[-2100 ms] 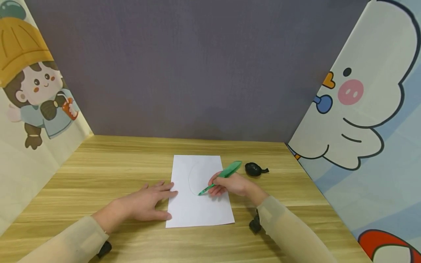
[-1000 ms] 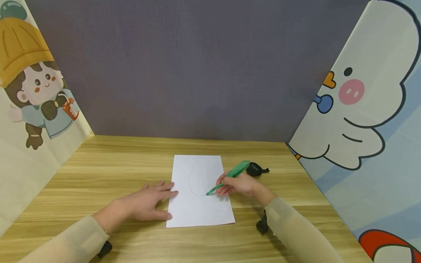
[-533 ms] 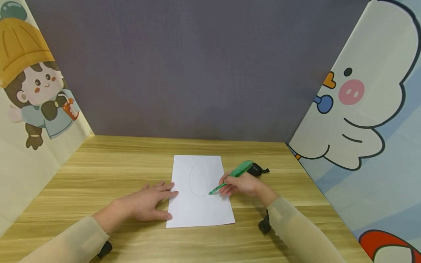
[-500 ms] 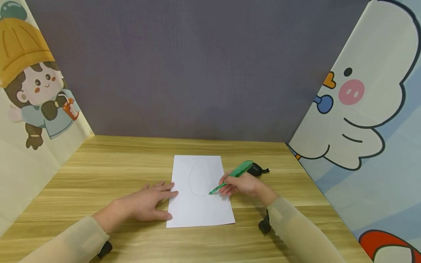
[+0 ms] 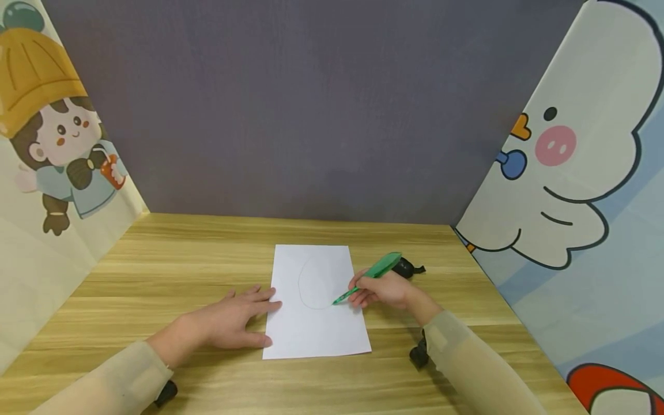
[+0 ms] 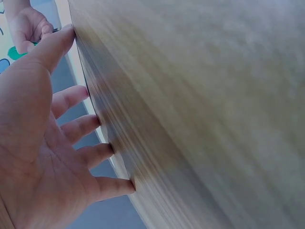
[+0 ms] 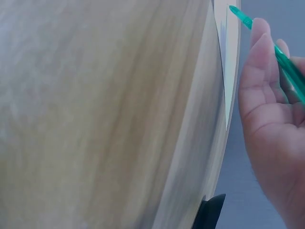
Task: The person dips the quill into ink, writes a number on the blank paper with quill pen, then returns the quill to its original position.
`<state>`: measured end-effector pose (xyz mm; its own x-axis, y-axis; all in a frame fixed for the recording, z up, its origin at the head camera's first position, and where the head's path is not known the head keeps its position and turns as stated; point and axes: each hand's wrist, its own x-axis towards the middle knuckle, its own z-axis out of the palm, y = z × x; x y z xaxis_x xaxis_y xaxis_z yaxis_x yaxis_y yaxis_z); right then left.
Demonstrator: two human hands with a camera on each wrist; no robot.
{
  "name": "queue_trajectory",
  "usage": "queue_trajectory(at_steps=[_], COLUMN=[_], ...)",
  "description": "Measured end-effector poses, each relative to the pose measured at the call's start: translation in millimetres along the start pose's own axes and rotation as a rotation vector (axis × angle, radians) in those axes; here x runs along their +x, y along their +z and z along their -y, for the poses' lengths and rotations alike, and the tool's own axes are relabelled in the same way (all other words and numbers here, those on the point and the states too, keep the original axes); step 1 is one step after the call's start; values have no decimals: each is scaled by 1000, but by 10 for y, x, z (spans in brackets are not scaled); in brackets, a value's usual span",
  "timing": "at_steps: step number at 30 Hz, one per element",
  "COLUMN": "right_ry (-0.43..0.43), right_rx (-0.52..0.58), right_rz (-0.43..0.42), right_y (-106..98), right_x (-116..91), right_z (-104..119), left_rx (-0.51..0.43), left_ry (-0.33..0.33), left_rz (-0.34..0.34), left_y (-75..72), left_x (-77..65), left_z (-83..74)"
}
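Observation:
A white sheet of paper (image 5: 316,334) lies on the wooden table, with a thin curved line on it like the left side and bottom of an oval. My right hand (image 5: 381,290) pinches a green pen (image 5: 381,266) with a wide, feather-like upper end. The pen's tip touches the paper at the lower right end of the line. In the right wrist view the same green pen (image 7: 286,64) slants past the fingers. My left hand (image 5: 233,320) rests at the paper's left edge, its fingers spread, the fingertips and thumb on the sheet.
A small black rounded object with a short tail (image 5: 408,268) lies right of the paper, partly behind the pen. The wooden table (image 5: 197,248) ends at a dark grey panel (image 5: 301,115). Cartoon-printed walls stand at both sides.
The right hand has moved to the right with the pen, and lately slightly upward. The curved line has grown along the bottom toward the right. My left hand stays in place.

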<state>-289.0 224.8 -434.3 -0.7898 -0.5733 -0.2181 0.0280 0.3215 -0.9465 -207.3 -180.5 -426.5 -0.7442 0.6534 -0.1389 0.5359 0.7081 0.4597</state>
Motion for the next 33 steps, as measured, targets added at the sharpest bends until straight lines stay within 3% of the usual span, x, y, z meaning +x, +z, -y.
queue_trajectory(at_steps=[33], right_ry=[20], right_rx=[15], right_rz=[-104], right_y=[-58], right_x=[48], right_z=[-7], left_rx=[6], left_ry=[18], left_rz=[-1], left_y=[-7], left_x=[-4], left_z=[-15])
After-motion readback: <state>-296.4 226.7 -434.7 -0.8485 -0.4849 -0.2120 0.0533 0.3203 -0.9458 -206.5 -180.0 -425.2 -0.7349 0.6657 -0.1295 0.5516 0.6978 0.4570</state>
